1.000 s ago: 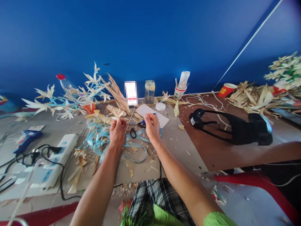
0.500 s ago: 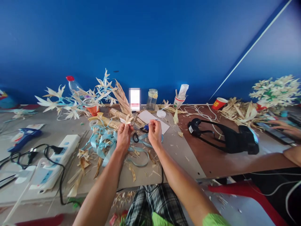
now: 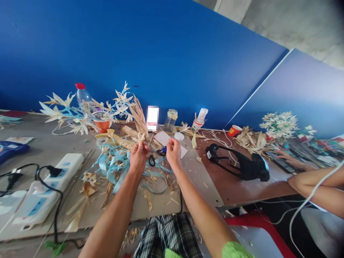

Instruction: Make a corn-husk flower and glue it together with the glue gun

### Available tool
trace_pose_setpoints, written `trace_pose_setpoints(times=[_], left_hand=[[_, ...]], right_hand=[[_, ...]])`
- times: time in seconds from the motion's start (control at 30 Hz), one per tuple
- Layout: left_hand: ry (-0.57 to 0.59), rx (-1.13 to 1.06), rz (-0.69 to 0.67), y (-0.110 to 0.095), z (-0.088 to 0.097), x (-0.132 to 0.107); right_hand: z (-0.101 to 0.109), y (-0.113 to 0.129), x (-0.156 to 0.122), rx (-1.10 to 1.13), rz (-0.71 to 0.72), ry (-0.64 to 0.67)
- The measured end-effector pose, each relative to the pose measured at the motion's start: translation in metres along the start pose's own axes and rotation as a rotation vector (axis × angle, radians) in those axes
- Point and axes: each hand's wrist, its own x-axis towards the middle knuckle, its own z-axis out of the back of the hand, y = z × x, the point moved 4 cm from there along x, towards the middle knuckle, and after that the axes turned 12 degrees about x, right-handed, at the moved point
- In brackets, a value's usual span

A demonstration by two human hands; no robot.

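Note:
My left hand point(image 3: 137, 156) is closed around the base of a small pale flower point(image 3: 141, 137), seemingly folded from dried husk, its petals pointing up. Level with it, a short gap away, my right hand point(image 3: 173, 150) is pinched; whatever lies between its fingertips is too small to make out. Light blue ribbon point(image 3: 113, 165) lies tangled beside my left hand. Between the hands on the table, the black handle of scissors point(image 3: 152, 160) shows. Behind my right hand rests a white sheet point(image 3: 162, 138).
Husk flowers on blue stems stand in an orange cup point(image 3: 102, 125) at left. A power strip point(image 3: 53, 186) with black cables lies near the left edge. Rightward are a black headset point(image 3: 239, 165), a red paper cup point(image 3: 234, 130), a husk pile point(image 3: 251, 139) and another person's arm point(image 3: 317, 186).
The view has turned to the right and tilted slightly. In my left hand the flower has gone from spread sideways to pointing up. My right hand stays pinched.

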Motion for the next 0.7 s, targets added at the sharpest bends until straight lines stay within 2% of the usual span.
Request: trace_pose_setpoints(times=[0.07, 0.17, 0.3, 0.47, 0.57, 0.7], left_hand=[[0.006, 0.007, 0.004, 0.0, -0.001, -0.001], [-0.006, 0.003, 0.013, 0.0, -0.002, -0.001], [-0.022, -0.003, 0.009, 0.0, -0.001, -0.001], [-0.024, 0.008, 0.011, -0.001, 0.001, -0.001], [-0.019, 0.023, 0.023, -0.003, 0.0, -0.003], [-0.001, 0.024, 0.063, -0.003, -0.003, -0.005]], right_hand=[[-0.003, 0.003, 0.008, -0.079, 0.0, 0.036], [-0.014, 0.004, 0.022, -0.282, -0.033, 0.166], [-0.036, -0.008, 0.031, -0.616, -0.104, 0.377], [-0.059, -0.024, 0.031, -0.792, -0.08, 0.524], [-0.059, -0.026, 0.037, -0.728, -0.115, 0.467], [-0.039, -0.019, 0.051, -0.327, -0.276, 0.269]])
